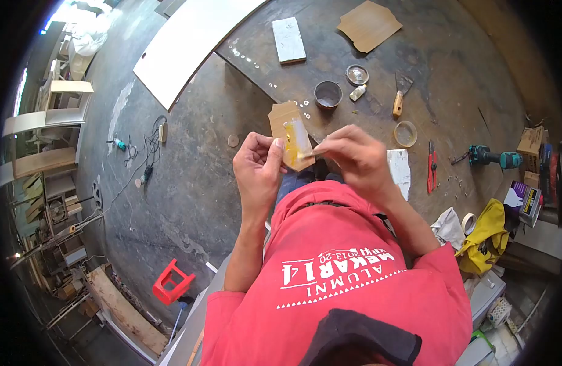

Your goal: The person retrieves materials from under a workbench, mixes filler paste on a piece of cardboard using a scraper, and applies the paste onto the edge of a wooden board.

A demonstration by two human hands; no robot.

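In front of my body, my left hand (259, 165) grips a piece of brown cardboard (282, 114) by its left edge, thumb on top. A patch of whitish paste (300, 133) and a smear of yellow paste (288, 131) lie side by side on it. My right hand (357, 157) is closed in a pinch over the cardboard's lower right. From its fingertips a short, pale, stick-like tool (305, 155) reaches onto the paste. Most of that tool is hidden by the fingers, and its exact kind cannot be made out.
Beyond the cardboard, the table holds a dark open can (328, 95), a round lid (357, 74), a small white bottle (358, 93), a scraper (400, 97) and a clear cup (405, 133). A red cutter (432, 168) and a cordless drill (493, 157) lie right. A red stool (173, 282) stands lower left.
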